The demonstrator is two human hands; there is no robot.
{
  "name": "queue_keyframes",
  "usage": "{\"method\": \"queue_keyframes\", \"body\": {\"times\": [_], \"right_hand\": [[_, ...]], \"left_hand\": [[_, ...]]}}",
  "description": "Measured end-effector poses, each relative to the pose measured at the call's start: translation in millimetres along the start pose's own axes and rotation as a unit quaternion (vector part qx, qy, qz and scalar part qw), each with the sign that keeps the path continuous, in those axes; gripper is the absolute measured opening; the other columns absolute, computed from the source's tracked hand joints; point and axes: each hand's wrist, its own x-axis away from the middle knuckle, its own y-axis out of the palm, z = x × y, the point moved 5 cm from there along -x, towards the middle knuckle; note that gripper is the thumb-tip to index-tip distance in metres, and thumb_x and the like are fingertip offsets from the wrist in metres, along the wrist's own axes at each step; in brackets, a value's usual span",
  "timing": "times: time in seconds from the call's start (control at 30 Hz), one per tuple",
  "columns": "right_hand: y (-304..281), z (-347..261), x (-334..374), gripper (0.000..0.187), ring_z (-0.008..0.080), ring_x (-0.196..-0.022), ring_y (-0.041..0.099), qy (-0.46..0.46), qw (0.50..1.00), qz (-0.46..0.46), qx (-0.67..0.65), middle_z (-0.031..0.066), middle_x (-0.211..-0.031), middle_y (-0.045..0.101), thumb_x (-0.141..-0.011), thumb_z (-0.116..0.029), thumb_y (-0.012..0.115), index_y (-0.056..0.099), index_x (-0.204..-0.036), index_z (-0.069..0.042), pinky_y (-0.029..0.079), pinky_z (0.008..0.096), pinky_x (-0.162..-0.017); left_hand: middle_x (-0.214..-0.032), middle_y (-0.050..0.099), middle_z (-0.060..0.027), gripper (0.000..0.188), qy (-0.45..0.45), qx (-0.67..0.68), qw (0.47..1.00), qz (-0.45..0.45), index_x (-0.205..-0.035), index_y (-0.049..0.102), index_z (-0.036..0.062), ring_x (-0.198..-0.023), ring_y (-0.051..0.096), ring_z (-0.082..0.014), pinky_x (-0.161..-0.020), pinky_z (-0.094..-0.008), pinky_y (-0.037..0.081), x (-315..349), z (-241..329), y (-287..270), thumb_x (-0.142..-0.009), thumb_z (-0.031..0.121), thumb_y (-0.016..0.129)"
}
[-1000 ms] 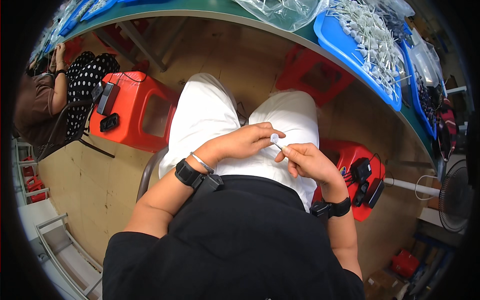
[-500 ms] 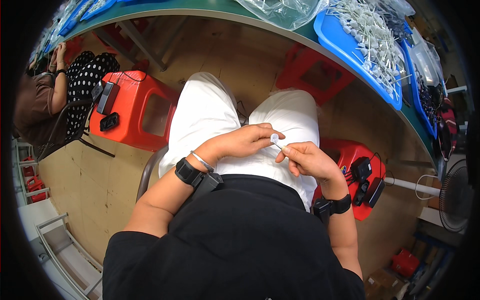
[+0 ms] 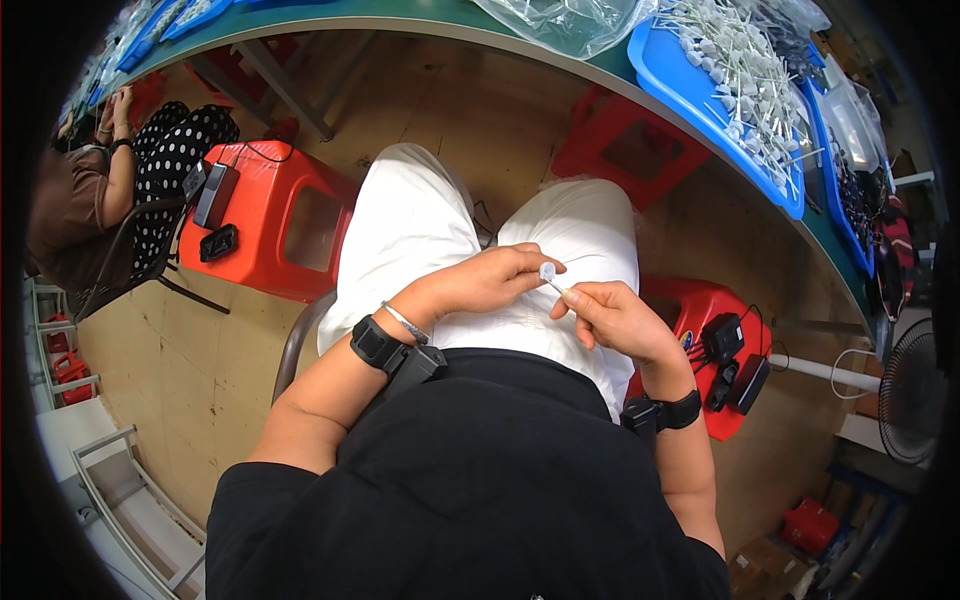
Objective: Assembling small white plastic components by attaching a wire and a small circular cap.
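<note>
Over my lap, a small white round-headed piece with a thin stem (image 3: 547, 271) is held between my two hands. My left hand (image 3: 488, 281) is closed, its thumb and fingertips at the white head. With thumb and forefinger, my right hand (image 3: 618, 318) pinches the stem's lower end, its other fingers curled beneath. The head's exact shape is too small to make out. In the blue tray (image 3: 655, 75) at the upper right lies a heap of similar white-headed pieces (image 3: 740, 85).
A green table (image 3: 400, 12) curves across the top, with a clear plastic bag (image 3: 575, 25) on it. Red stools (image 3: 262, 225) stand on both sides, bearing black devices. A co-worker (image 3: 95, 195) sits at the left. A fan (image 3: 910, 390) stands at the right.
The white head has turned and shifted slightly left. My right fingers have moved a little on the stem; my left hand stays nearly in place.
</note>
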Motion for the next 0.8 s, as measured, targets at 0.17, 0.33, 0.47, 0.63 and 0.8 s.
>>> {"method": "queue_keyframes", "body": {"times": [0.17, 0.33, 0.47, 0.63, 0.8], "right_hand": [[0, 2, -3, 0.033, 0.0047, -0.051, 0.044, -0.033, 0.999, 0.017, 0.005, -0.0036, -0.055, 0.05, -0.105, -0.027, 0.052, 0.07, -0.094, -0.002, 0.038, 0.0232, -0.052], [-1, -1, -2, 0.028, 0.0039, -0.051, 0.038, -0.104, 0.992, 0.05, 0.045, -0.0058, -0.057, 0.045, -0.104, -0.023, 0.053, 0.069, -0.094, -0.003, 0.033, 0.0227, -0.05], [0, -7, 1, 0.025, 0.0042, -0.051, 0.037, -0.123, 0.984, 0.077, 0.099, -0.005, -0.056, 0.044, -0.104, -0.02, 0.054, 0.07, -0.094, -0.003, 0.033, 0.0243, -0.049], [0, -14, 2, 0.018, 0.0103, -0.048, 0.044, -0.242, 0.935, 0.151, 0.209, 0.0028, -0.054, 0.047, -0.1, -0.015, 0.058, 0.069, -0.094, -0.002, 0.037, 0.0284, -0.049], [4, -13, 2, 0.01, 0.0224, -0.049, 0.057, -0.334, 0.852, 0.247, 0.319, 0.0095, -0.06, 0.058, -0.094, -0.014, 0.066, 0.069, -0.097, -0.005, 0.043, 0.0347, -0.049]], "left_hand": [[-0.117, 0.06, -0.0117, 0.035, -0.014, 0.013, 1.0, 0.006, -0.135, 0.058, 0.001, -0.113, 0.058, -0.0229, -0.099, -0.0341, 0.045, -1, -1, -1, -0.103, 0.016, 0.049], [-0.122, 0.064, -0.0091, 0.036, -0.03, 0.109, 0.993, 0.012, -0.134, 0.058, 0.0009, -0.118, 0.058, -0.0196, -0.103, -0.0337, 0.044, 1, 2, -1, -0.105, 0.02, 0.05], [-0.125, 0.065, -0.0098, 0.035, -0.026, 0.137, 0.99, 0.009, -0.134, 0.058, 0.0003, -0.12, 0.057, -0.0189, -0.105, -0.0335, 0.043, 1, 1, -2, -0.105, 0.018, 0.05], [-0.126, 0.066, -0.0112, 0.035, -0.031, 0.16, 0.987, 0.008, -0.134, 0.059, 0.0001, -0.121, 0.057, -0.0187, -0.105, -0.0335, 0.042, 2, -2, -1, -0.104, 0.017, 0.051], [-0.125, 0.066, -0.0103, 0.035, -0.023, 0.174, 0.984, 0.015, -0.134, 0.059, 0.0003, -0.12, 0.057, -0.0176, -0.105, -0.0326, 0.043, 1, 0, -2, -0.105, 0.018, 0.051]]}}
